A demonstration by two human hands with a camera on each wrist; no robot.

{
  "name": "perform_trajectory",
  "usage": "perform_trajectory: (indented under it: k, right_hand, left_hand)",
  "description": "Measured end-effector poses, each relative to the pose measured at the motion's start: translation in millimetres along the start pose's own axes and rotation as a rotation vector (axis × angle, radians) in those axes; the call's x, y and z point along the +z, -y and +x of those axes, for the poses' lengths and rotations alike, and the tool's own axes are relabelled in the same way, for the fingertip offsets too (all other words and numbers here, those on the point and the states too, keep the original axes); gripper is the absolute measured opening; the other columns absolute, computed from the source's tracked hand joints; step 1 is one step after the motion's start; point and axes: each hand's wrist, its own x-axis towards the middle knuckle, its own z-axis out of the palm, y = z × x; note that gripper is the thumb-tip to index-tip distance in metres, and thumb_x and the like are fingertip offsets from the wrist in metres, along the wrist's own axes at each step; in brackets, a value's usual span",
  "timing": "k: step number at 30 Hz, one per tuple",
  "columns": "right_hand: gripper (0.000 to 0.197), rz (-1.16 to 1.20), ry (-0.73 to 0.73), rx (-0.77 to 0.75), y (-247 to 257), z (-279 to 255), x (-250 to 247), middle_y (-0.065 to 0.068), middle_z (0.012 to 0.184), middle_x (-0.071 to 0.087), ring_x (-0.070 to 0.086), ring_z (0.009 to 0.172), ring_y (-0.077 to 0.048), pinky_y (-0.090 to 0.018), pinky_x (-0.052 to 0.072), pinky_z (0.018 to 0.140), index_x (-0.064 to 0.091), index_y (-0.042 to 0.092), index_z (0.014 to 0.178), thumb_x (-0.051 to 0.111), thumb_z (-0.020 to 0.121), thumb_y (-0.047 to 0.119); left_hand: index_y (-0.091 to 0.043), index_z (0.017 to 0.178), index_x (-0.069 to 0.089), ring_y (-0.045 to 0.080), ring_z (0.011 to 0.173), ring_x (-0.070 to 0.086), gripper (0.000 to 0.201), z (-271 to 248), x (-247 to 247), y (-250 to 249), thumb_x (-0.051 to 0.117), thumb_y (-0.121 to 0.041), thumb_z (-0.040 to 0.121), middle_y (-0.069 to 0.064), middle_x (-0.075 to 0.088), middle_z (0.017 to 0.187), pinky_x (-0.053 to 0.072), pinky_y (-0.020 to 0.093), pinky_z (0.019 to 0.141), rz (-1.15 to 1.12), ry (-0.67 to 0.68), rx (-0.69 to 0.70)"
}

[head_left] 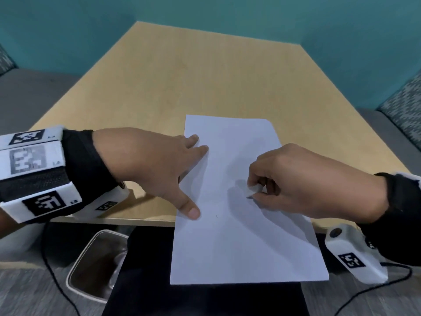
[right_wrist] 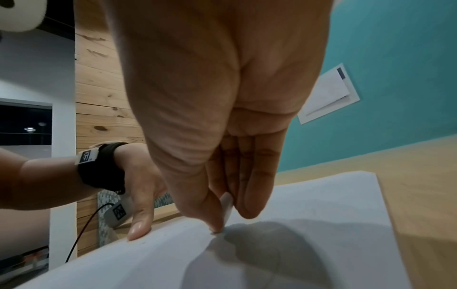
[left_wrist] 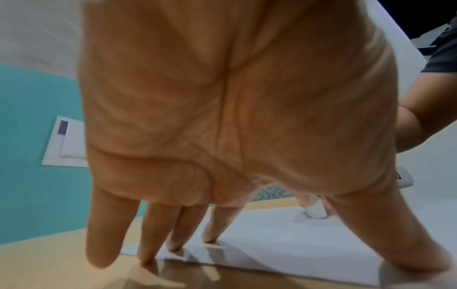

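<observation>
A white sheet of paper (head_left: 239, 236) lies on the wooden table (head_left: 182, 76), its near end hanging over the table's front edge. My left hand (head_left: 159, 165) lies spread along the sheet's left edge, its straight fingers (left_wrist: 210, 226) and thumb pressing the paper (left_wrist: 284, 244) down. My right hand (head_left: 296, 181) pinches a small white eraser (head_left: 252, 190) between thumb and fingers, its tip touching the middle of the sheet. In the right wrist view the eraser (right_wrist: 227, 205) meets the paper (right_wrist: 309, 205) under the thumb tip.
A transparent bin (head_left: 95, 265) stands on the floor below the table's front left. Black cables (head_left: 54, 277) trail down from both wrist units. Grey seating with patterned cushions (head_left: 401, 103) flanks the table, and a teal wall (head_left: 227, 10) stands behind.
</observation>
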Motion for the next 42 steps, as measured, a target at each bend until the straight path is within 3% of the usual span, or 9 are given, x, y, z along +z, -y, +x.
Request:
perform_trajectory:
  k: [3,9,13,18,24,34,37,40,42]
  right_hand:
    - [0.011,0.024,-0.015,-0.002,4.8,6.8,-5.3,0.015,0.081,0.066,0.062,0.078,-0.004,-0.029,0.054,0.071,0.070,0.029,0.095,0.070,0.092,0.040]
    - [0.010,0.020,0.047,-0.106,23.1,19.0,-0.6,0.012,0.084,0.063,0.057,0.077,-0.010,-0.026,0.049,0.070,0.068,0.024,0.095,0.068,0.092,0.034]
    - [0.009,-0.038,-0.025,-0.027,15.8,28.3,-6.0,0.009,0.080,0.064,0.059,0.076,-0.014,-0.038,0.054,0.070,0.065,0.023,0.087,0.067,0.090,0.032]
    - [0.010,-0.024,0.094,-0.089,29.0,19.0,-4.8,0.009,0.082,0.062,0.056,0.076,-0.010,-0.034,0.053,0.069,0.064,0.026,0.089,0.063,0.092,0.035]
    - [0.008,-0.059,0.012,-0.022,18.1,31.3,-5.7,0.008,0.080,0.063,0.059,0.076,-0.014,-0.042,0.056,0.070,0.063,0.024,0.086,0.064,0.090,0.032]
    - [0.013,0.064,-0.063,0.059,-7.8,30.0,-7.0,0.017,0.075,0.068,0.062,0.076,0.002,-0.026,0.055,0.066,0.071,0.027,0.095,0.075,0.086,0.036]
    - [0.011,0.085,-0.040,0.074,-9.3,19.4,-1.8,0.017,0.075,0.067,0.063,0.077,0.001,-0.029,0.057,0.067,0.071,0.028,0.094,0.076,0.087,0.035]
    - [0.009,0.080,-0.030,0.042,-3.1,11.9,2.5,0.018,0.078,0.067,0.062,0.084,0.000,-0.027,0.055,0.068,0.071,0.029,0.094,0.074,0.089,0.036]
    - [0.008,0.062,-0.015,0.021,0.1,8.7,2.5,0.018,0.080,0.066,0.061,0.084,0.002,-0.027,0.054,0.069,0.070,0.029,0.094,0.072,0.090,0.036]
  left_hand:
    - [-0.035,0.163,-0.023,0.020,0.163,0.007,0.143,0.4,-0.9,-4.9,0.053,-0.101,0.062,-0.002,-0.019,0.175,0.031,0.049,0.124,0.033,0.019,-0.038]
    - [-0.036,0.163,-0.023,0.026,0.158,0.023,0.148,6.2,4.1,-0.7,0.045,-0.109,0.054,0.001,-0.013,0.176,0.033,0.048,0.122,0.071,-0.020,-0.036]
    - [-0.033,0.163,-0.023,0.021,0.161,0.017,0.149,9.0,5.8,1.0,0.042,-0.110,0.054,0.004,-0.011,0.176,0.026,0.049,0.126,0.095,-0.030,-0.028]
    - [-0.037,0.162,-0.025,0.026,0.162,0.016,0.151,10.9,4.3,0.1,0.042,-0.111,0.049,-0.001,-0.012,0.176,0.021,0.052,0.127,0.097,-0.015,-0.052]
    - [-0.037,0.163,-0.023,0.023,0.158,0.026,0.150,9.0,3.0,-0.7,0.044,-0.111,0.050,0.000,-0.010,0.177,0.029,0.050,0.123,0.072,-0.024,-0.053]
    - [-0.041,0.163,-0.020,0.022,0.146,0.046,0.153,6.2,-1.8,1.2,0.053,-0.109,0.047,-0.005,-0.013,0.176,0.046,0.046,0.110,0.011,0.027,-0.055]
    - [-0.044,0.165,-0.010,0.020,0.155,0.028,0.146,4.4,-5.1,5.8,0.060,-0.104,0.052,-0.009,0.003,0.176,0.040,0.048,0.116,0.019,0.018,-0.010]
    - [-0.047,0.161,0.013,0.013,0.136,0.043,0.131,4.5,-8.2,9.4,0.066,-0.100,0.053,-0.023,0.038,0.148,0.046,0.045,0.107,-0.005,-0.049,0.048]
    - [-0.047,0.163,0.009,0.016,0.143,0.039,0.132,6.3,-7.7,7.5,0.069,-0.096,0.057,-0.026,0.032,0.157,0.043,0.047,0.111,0.018,-0.039,0.054]
